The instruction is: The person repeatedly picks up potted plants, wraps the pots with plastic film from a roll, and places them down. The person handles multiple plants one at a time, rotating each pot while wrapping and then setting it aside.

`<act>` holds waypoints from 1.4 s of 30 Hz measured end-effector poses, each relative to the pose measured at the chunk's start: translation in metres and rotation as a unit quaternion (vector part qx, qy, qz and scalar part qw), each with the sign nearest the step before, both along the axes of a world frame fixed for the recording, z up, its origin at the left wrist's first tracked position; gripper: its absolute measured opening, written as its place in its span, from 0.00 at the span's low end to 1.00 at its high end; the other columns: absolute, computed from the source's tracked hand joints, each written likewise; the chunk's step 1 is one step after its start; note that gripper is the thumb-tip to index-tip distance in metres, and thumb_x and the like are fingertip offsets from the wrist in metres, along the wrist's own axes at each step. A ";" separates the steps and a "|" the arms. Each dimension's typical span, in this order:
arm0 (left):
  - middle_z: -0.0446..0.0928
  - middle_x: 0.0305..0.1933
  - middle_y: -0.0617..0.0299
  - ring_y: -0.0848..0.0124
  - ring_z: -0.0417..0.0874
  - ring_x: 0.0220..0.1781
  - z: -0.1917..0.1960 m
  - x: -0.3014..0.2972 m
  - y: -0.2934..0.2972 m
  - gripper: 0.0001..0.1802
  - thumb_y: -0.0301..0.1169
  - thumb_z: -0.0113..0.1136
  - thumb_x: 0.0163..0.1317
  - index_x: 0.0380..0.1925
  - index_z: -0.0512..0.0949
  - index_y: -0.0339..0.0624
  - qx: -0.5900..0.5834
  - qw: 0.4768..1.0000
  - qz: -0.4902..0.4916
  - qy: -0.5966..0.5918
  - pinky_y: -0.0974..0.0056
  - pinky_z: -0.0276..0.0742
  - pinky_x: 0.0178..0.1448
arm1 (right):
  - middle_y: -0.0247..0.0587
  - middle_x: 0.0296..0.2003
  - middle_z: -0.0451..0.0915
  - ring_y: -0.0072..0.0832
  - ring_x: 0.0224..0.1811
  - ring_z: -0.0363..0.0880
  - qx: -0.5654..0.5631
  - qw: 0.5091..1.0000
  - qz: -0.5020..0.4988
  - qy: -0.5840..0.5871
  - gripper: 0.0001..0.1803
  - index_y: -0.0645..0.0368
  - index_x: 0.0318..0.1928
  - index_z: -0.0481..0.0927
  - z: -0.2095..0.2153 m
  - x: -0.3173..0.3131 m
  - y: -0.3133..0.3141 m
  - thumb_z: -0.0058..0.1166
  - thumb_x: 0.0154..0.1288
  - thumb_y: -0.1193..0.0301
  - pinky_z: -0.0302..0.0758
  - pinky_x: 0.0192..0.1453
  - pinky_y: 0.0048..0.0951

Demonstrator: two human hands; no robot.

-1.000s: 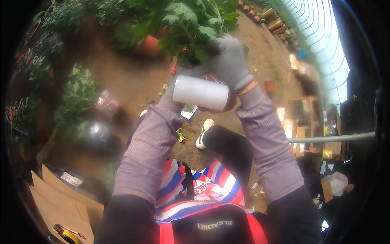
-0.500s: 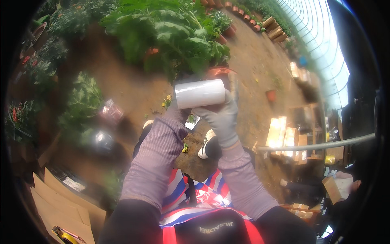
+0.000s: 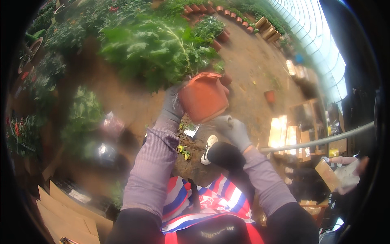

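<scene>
A potted plant with large, lobed green leaves [image 3: 148,46] is tipped over, its terracotta-coloured pot [image 3: 203,97] turned with the base toward me. My left hand [image 3: 172,103], in a grey glove, grips it at the pot's left side; its fingers are partly hidden behind the pot and stem. Beside the pot's lower right edge is my right hand [image 3: 235,132], also gloved, with fingers curled. What those fingers hold, if anything, cannot be made out. No white roll shows in the view now.
Cardboard sheets [image 3: 67,215] lie at the lower left. Wrapped pots [image 3: 111,124] with plants stand at left. A metal rail [image 3: 321,142] crosses the right side near cartons [image 3: 280,132]. A person [image 3: 345,171] holds cardboard at far right. A small pot [image 3: 269,96] lies on the soil.
The white roll in front of the pot has gone from sight. The pot has come up and toward me, tilting its base into view. My right hand has moved down and right.
</scene>
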State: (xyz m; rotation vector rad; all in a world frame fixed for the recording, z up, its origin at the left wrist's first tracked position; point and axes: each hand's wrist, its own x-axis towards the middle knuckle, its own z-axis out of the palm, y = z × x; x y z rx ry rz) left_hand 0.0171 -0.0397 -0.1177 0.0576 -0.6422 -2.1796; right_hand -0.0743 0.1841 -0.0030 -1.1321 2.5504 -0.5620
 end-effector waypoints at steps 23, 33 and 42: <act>0.83 0.58 0.53 0.66 0.83 0.59 0.038 0.002 0.010 0.23 0.43 0.51 0.75 0.56 0.82 0.35 -0.189 0.974 0.061 -0.106 0.61 0.78 0.62 | 0.37 0.48 0.85 0.21 0.46 0.82 -0.428 0.869 0.060 -0.242 0.19 0.65 0.58 0.80 0.082 0.010 -0.099 0.65 0.70 0.71 0.80 0.52 0.25; 0.84 0.54 0.56 0.68 0.83 0.57 0.037 -0.024 0.023 0.19 0.37 0.54 0.73 0.54 0.82 0.36 -0.022 0.997 0.036 -0.072 0.62 0.80 0.59 | 0.42 0.65 0.73 0.26 0.61 0.78 -0.282 0.940 0.155 -0.116 0.23 0.65 0.56 0.85 0.097 0.051 -0.085 0.73 0.62 0.72 0.76 0.64 0.30; 0.84 0.51 0.59 0.70 0.84 0.54 0.021 -0.022 0.010 0.15 0.31 0.57 0.71 0.53 0.81 0.36 -0.015 0.993 0.062 -0.103 0.63 0.82 0.57 | 0.43 0.54 0.81 0.28 0.54 0.82 -0.226 0.922 -0.031 -0.312 0.35 0.66 0.62 0.71 -0.005 0.091 0.034 0.76 0.57 0.73 0.80 0.57 0.33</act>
